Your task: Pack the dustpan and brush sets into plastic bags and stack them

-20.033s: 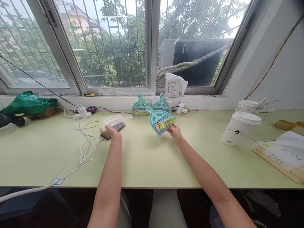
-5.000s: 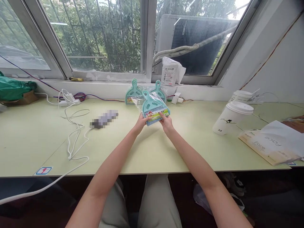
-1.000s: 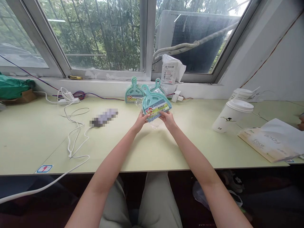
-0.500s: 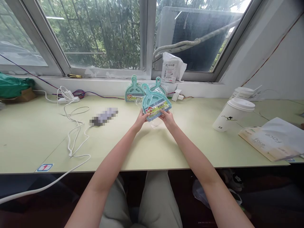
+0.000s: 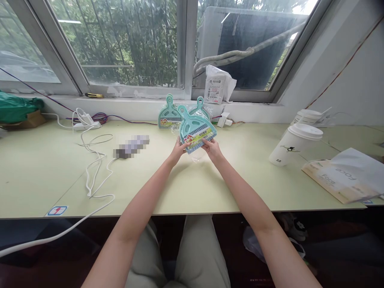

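Observation:
A teal dustpan set (image 5: 196, 129) in clear plastic wrap, with a printed label, is tilted up above the table between both hands. My left hand (image 5: 179, 151) grips its lower left corner, and my right hand (image 5: 211, 148) holds the lower right edge, thumb on the front. Behind it, two similar teal sets lean against the wall under the window: one at the left (image 5: 169, 114), the other at the right (image 5: 200, 104), partly covered by the held one.
White cables (image 5: 97, 160) and a blurred object (image 5: 131, 147) lie on the left of the table (image 5: 192, 192). At the right are white paper cups (image 5: 288, 148) and a paper packet (image 5: 339, 176). A white package (image 5: 216, 86) stands on the sill.
The held dustpan set has tipped very slightly, its handle shifting a little to the left. Both hands keep their hold in nearly the same place.

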Motion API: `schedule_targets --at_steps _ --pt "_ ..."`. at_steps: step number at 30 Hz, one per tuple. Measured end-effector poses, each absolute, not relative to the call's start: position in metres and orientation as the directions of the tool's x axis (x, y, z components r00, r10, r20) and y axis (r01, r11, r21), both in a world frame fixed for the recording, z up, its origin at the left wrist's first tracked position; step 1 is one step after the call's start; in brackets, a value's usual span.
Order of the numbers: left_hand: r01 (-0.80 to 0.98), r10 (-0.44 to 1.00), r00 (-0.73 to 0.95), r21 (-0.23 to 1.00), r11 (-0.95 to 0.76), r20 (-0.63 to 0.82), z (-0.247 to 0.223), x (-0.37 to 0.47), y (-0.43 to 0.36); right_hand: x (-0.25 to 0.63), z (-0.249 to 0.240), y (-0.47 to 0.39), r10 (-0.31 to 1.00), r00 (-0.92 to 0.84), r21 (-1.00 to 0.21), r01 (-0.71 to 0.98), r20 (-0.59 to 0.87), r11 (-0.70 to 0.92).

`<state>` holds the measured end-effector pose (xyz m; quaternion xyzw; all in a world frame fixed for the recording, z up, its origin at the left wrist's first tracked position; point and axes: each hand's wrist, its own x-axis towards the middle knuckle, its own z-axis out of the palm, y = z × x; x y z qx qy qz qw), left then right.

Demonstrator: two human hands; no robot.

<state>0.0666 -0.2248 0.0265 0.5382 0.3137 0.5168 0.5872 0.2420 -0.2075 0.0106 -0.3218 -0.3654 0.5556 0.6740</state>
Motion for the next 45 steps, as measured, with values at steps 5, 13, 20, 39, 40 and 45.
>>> schedule_targets --at_steps 5,13,20,39,40,45 --pt "-0.256 0.944 0.271 0.960 -0.116 0.187 0.027 0.068 -0.227 0.248 0.011 -0.206 0.987 0.070 -0.838 -0.521 0.146 0.161" --pt "-0.287 0.935 0.296 0.952 -0.110 0.197 0.026 0.066 -0.228 0.238 0.006 -0.208 0.976 0.138 -0.829 -0.516 0.168 0.215" --pt "-0.300 0.880 0.438 0.953 -0.048 0.182 0.024 0.066 -0.231 0.233 0.013 -0.218 0.964 0.175 -0.807 -0.529 0.199 0.262" --pt "-0.337 0.944 0.283 0.939 -0.065 0.167 0.022 0.069 -0.223 0.233 0.015 -0.216 0.982 0.153 -0.826 -0.535 0.114 0.180" --pt "-0.330 0.945 0.283 0.942 -0.062 0.161 0.022 0.068 -0.223 0.233 0.015 -0.216 0.983 0.149 -0.829 -0.533 0.104 0.168" --pt "-0.310 0.949 0.279 0.949 -0.054 0.145 0.024 0.066 -0.225 0.234 0.014 -0.214 0.989 0.122 -0.830 -0.541 0.080 0.133"
